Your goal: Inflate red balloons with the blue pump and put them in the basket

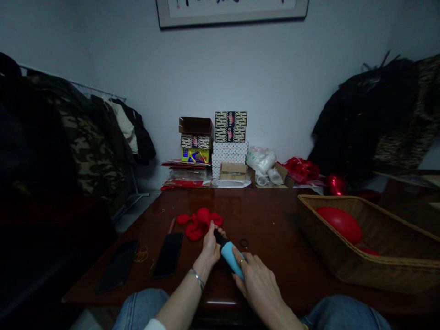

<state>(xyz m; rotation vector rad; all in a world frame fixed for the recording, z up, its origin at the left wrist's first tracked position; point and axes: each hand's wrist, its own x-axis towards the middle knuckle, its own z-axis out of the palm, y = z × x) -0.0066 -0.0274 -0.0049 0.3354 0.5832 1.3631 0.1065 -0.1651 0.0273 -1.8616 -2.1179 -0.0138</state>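
A hand pump (232, 259) with a light blue barrel and a black front end lies slantwise between my hands. My right hand (258, 280) is closed around its blue barrel, a ring on one finger. At the black end, my left hand (210, 245) is closed with the thumb up, pinching a red balloon (203, 215) where it meets the pump; the exact join is hidden by the fingers. Limp red balloons (194, 230) lie on the table just beyond and left of this hand. A small dark ring-shaped band (244, 243) rests right of the pump.
On the brown table (275, 229), two dark phones (168, 255) and yellow rubber bands (141, 253) lie left. A wicker basket (347, 268) at right holds an inflated red balloon (340, 223). Boxes (230, 158) and plastic bags (261, 159) stand at the back; clothes hang both sides.
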